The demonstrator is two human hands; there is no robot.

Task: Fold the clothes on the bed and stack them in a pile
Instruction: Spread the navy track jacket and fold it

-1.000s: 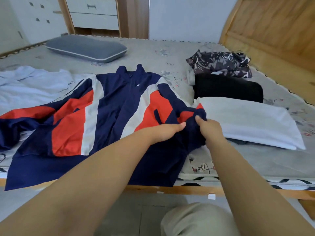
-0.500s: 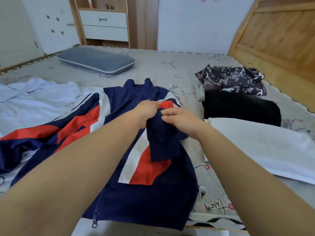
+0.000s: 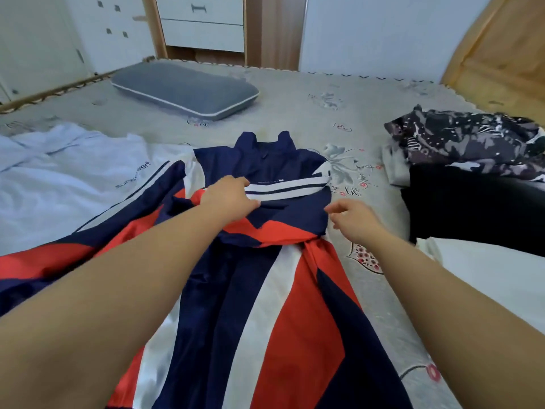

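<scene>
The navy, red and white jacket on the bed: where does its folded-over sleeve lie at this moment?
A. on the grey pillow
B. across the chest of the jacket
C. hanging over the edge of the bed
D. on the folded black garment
B: the sleeve with white stripes lies across the chest of the jacket, with the left hand resting on it.

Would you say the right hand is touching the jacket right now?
Apart: in the head view the right hand hovers beside the jacket, fingers loosely curled, bedsheet visible between.
</scene>
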